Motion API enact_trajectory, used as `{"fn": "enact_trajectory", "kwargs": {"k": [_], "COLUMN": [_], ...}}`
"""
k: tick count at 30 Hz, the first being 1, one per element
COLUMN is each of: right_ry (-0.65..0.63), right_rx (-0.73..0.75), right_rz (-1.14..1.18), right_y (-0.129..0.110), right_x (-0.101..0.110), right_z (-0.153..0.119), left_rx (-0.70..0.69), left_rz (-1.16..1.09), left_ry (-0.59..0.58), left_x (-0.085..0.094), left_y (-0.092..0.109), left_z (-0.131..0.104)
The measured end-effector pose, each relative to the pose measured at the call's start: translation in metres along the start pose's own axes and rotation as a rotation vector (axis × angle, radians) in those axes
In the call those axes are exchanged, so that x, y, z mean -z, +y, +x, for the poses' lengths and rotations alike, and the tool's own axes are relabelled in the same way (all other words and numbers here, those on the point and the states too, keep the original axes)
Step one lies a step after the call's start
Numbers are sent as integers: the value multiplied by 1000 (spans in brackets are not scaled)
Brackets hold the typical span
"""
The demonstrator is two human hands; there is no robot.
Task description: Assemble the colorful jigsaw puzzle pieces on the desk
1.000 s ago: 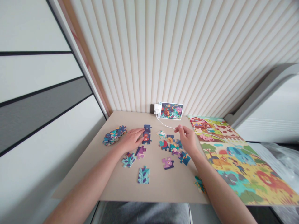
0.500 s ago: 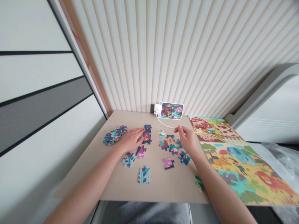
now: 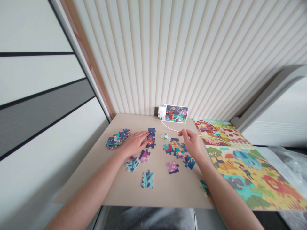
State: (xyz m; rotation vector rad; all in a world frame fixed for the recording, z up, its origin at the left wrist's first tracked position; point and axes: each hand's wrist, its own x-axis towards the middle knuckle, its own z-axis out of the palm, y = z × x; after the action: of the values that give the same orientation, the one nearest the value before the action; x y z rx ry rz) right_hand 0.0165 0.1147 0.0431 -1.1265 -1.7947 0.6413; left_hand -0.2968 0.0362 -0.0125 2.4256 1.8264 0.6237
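Cream, vertically ribbed wall panel [image 3: 144,64] behind a smooth beige tabletop [image 3: 175,191]. From my remote seat, I log the head view.

Key relation: the upright strip of dark-blue jigsaw pieces with a red figure [image 3: 151,141] lies immediately right of the left hand [image 3: 136,143], its long axis running away from the wearer toward the wall. The left hand is nearer; its fingers lie extended and spread low, tips and thumb at the strip's left edge, pressing or steadying, I judge, with nothing clasped. The right hand [image 3: 191,142] is well apart, thumb and forefinger close together beside a thin white cable [image 3: 168,127]; I cannot tell whether they pinch anything.

Between strip and right hand I note a loose cluster of multicoloured jigsaw pieces [image 3: 178,151], knobbed and notched, seemingly printed card. Left of the left hand: a heaped, overlapping pile of blue and teal pieces [image 3: 117,139]. A glossy-looking white-bordered picture card [image 3: 176,114] leans near the wall.
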Motion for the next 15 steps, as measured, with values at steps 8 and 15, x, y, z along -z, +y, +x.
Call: {"fn": "enact_trajectory", "kwargs": {"k": [8, 15], "right_ry": [-11, -6], "right_rx": [-1, 3], "right_rz": [-6, -12], "right_y": [0, 2], "right_x": [0, -2], "right_z": [0, 0], "left_rx": [0, -3], "left_rz": [13, 8], "left_ry": [-8, 1], "left_x": [1, -1], "left_y": [0, -1], "left_z": [0, 1]}}
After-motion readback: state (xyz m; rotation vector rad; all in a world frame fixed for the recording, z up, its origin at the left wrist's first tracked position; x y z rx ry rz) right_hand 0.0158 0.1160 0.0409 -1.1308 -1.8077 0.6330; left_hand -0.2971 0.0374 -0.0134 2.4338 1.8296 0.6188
